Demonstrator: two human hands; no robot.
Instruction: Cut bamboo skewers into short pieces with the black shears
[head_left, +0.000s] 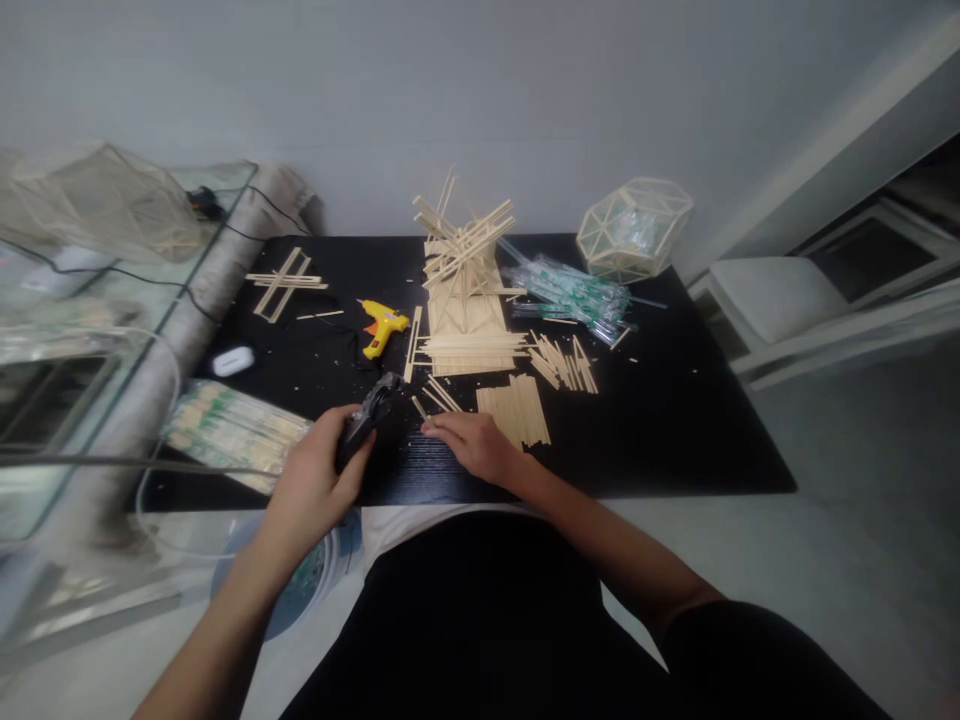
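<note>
My left hand [324,467] is closed around a black hand tool [369,412] whose exact kind I cannot make out. To its right, over the near edge of the black table, my right hand [474,440] pinches a short wooden stick [419,405]. A few loose sticks [444,394] lie just beyond that hand, and a neat row of cut sticks [517,410] lies beside it, partly behind my wrist. Farther back, a yellow glue gun [384,328] rests on its side. A stick structure [469,250] stands on a bed of long sticks [466,312].
The black table [637,430] also bears crossed sticks [286,282], a white case [233,360], packaged sticks [238,428], plastic wrappers [570,293] and a polyhedral stick frame [636,230]. A glass shelf stands left, with cables hanging across. Below is a bucket [300,590].
</note>
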